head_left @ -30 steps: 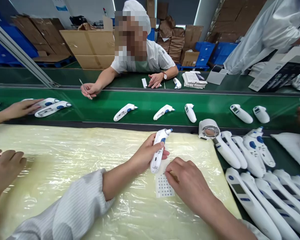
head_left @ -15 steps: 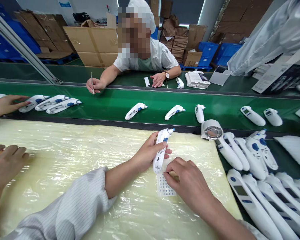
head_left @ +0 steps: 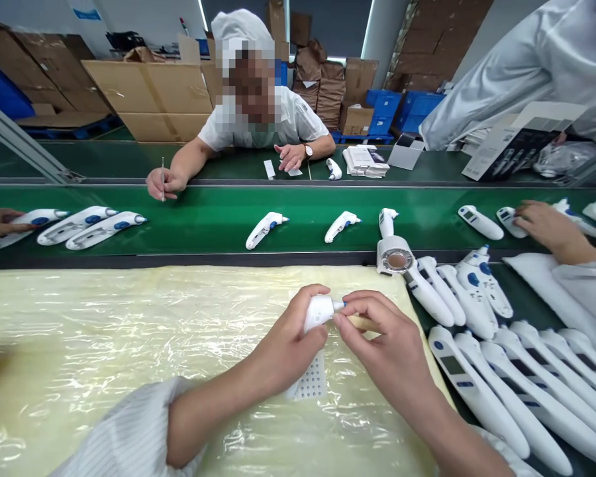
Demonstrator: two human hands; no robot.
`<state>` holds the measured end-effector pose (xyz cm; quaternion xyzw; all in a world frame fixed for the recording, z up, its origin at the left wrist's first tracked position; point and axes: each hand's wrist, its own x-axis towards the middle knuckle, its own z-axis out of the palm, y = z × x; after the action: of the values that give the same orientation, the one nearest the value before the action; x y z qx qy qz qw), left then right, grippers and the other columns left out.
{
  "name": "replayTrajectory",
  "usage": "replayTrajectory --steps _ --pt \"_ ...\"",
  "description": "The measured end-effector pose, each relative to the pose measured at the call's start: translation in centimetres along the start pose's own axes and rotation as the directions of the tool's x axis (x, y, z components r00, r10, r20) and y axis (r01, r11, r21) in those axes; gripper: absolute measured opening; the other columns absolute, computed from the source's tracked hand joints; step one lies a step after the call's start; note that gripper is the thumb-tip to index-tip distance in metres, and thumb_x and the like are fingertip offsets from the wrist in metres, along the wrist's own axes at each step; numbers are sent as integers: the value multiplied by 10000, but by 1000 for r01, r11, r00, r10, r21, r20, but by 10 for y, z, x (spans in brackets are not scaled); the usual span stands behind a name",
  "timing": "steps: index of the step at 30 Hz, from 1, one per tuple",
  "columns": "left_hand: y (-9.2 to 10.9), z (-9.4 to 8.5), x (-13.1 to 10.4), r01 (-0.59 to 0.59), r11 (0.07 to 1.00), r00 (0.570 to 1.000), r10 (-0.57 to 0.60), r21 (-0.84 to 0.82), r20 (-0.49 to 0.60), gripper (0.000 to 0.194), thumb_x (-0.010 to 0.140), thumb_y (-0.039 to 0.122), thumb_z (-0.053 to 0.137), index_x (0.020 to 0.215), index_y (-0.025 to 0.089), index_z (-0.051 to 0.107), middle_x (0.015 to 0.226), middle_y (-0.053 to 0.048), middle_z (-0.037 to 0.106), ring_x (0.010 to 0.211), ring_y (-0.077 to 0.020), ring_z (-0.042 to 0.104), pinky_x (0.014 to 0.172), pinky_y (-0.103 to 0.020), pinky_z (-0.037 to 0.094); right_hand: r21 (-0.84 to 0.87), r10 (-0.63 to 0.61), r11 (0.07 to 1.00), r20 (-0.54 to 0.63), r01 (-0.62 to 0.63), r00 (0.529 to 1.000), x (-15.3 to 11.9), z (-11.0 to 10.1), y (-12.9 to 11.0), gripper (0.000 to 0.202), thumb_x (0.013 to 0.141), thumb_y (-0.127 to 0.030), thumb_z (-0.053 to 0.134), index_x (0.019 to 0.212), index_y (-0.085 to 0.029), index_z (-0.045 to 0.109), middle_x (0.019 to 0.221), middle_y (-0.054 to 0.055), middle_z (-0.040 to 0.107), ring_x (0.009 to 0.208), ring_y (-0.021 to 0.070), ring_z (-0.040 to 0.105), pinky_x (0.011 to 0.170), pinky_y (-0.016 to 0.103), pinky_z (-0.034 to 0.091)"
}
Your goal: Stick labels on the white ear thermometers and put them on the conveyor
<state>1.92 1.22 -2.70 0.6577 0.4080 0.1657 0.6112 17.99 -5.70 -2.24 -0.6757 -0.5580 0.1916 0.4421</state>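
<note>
My left hand (head_left: 298,338) is wrapped round a white ear thermometer (head_left: 318,314), whose narrow blue-ended tip points right. Most of its handle is hidden by my fingers. At that tip, my right hand (head_left: 382,331) has thumb and fingers pinched together; whatever they hold is too small or covered to make out. Below my left hand, a sheet of small round dots (head_left: 312,381) lies on the plastic-covered yellow mat (head_left: 129,344), partly hidden by the hand.
Beyond the mat runs a green conveyor (head_left: 193,225) carrying several thermometers. A round magnifier-like device (head_left: 396,257) stands at the mat's far right corner. Rows of thermometers (head_left: 481,384) lie at right. A co-worker (head_left: 263,119) sits opposite; other people's hands reach onto the belt at both sides.
My left hand has turned the thermometer so its rounded head faces me. My right hand has risen from the dotted sheet to the tip. Another person's hand has appeared at the right of the belt.
</note>
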Motion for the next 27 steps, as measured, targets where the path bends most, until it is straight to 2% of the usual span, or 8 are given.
replayTrajectory --steps 5,11,27 --pt "1 2 -3 8 1000 1000 -8 11 20 360 953 286 433 1309 322 408 938 4 563 789 -175 527 700 -281 405 -15 -19 1000 12 19 1000 0 1 -2 91 887 -274 612 824 -249 673 931 30 721 885 185 677 499 213 483" --pt "-1 3 -4 38 999 997 -38 6 63 331 1011 376 372 1339 331 355 968 -7 556 804 -186 518 699 -306 404 -2 -14 1000 3 14 1000 0 4 1 61 875 -283 629 830 -261 665 953 19 710 882 188 664 504 220 482" --pt "0 5 -4 -30 1000 997 30 1 78 293 1020 350 370 1313 336 362 1009 2 545 833 -177 517 732 -315 399 1 -33 999 0 33 999 1 4 0 60 860 -254 631 803 -257 647 892 18 706 851 188 664 483 219 458"
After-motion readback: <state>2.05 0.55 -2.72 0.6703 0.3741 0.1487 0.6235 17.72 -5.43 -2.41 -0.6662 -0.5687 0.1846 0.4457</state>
